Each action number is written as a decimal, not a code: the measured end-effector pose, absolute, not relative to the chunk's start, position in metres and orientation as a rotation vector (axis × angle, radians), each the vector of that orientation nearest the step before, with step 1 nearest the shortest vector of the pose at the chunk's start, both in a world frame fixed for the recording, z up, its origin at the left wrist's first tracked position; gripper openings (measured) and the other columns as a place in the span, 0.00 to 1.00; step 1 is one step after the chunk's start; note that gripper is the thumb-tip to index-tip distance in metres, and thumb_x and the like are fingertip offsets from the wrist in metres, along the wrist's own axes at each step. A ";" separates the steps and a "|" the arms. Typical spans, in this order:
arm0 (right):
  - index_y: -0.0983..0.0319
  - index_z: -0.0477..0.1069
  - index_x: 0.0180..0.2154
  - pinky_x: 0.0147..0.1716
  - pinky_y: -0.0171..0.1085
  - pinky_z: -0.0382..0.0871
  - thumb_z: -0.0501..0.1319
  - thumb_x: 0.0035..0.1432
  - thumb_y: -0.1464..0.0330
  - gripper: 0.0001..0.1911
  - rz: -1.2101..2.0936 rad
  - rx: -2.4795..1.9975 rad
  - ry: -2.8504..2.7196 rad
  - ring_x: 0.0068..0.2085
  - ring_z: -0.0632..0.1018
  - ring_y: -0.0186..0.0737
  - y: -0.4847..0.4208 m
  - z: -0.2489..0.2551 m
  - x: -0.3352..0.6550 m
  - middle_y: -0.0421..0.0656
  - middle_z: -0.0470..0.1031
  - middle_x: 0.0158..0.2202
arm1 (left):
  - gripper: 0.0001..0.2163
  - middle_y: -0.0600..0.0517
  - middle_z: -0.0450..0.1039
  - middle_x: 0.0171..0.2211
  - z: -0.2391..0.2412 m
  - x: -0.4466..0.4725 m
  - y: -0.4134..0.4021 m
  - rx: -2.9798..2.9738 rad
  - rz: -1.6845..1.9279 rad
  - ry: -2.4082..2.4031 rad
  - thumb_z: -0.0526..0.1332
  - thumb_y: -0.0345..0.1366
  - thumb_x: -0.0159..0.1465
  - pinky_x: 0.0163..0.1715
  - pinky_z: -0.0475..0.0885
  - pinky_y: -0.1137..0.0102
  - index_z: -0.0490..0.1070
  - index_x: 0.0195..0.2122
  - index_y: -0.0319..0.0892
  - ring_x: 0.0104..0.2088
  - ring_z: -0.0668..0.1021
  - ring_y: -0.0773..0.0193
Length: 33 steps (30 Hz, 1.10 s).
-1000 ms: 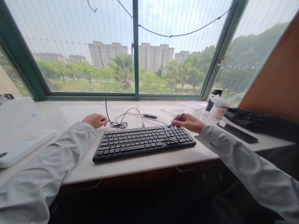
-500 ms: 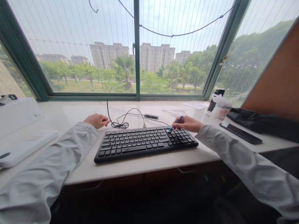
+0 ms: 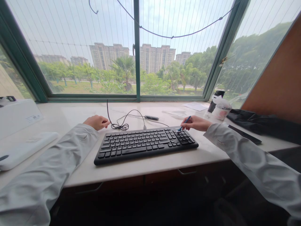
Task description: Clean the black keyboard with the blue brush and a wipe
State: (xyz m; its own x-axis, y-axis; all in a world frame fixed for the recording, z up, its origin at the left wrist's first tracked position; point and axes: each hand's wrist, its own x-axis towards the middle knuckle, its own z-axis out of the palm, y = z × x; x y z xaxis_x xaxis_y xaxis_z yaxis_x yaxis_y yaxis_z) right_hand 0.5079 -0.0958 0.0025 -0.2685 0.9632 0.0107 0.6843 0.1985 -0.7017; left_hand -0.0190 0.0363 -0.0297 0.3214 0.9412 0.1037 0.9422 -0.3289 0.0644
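Note:
A black keyboard (image 3: 145, 142) lies across the front of the desk. My right hand (image 3: 195, 122) pinches a small blue brush (image 3: 185, 122), its pale tip touching the keys at the top of the number pad. To the left, my left hand (image 3: 97, 122) rests on the desk beyond the keyboard's left corner, fingers curled in with nothing seen in them. Close by its fingertips is a black USB cable (image 3: 119, 126), coiled and tied, with one end sticking up and its plug (image 3: 145, 127) behind the keyboard.
A dark pen-like tool (image 3: 151, 117) lies behind the keyboard near a clear plastic piece (image 3: 176, 113). At right are a black phone (image 3: 245, 135), a lidded cup (image 3: 221, 112), a black can (image 3: 215, 102) and dark cloth (image 3: 263, 124). White boxes (image 3: 21, 116) stand at left; windows rise behind.
My right hand has slid the brush a little to the right, from the navigation keys onto the number pad. My left hand stays where it was.

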 end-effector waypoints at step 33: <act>0.58 0.66 0.31 0.31 0.34 0.66 0.56 0.62 0.63 0.08 0.032 -1.637 -1.951 0.28 0.77 0.36 -0.111 0.005 0.430 0.39 0.80 0.27 | 0.23 0.49 0.77 0.29 -0.025 -0.013 0.028 -2.479 -0.140 -1.849 0.49 0.56 0.61 0.32 0.63 0.67 0.77 0.27 0.47 0.31 0.74 0.57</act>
State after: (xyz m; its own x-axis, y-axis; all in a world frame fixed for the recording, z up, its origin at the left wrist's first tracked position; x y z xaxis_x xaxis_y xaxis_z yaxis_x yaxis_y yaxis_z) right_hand 0.4299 -0.1115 0.0053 -0.0731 0.9070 0.4148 0.8931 0.2446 -0.3775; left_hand -0.0125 0.0283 -0.0245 0.2827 0.9540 0.0998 0.9581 -0.2858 0.0174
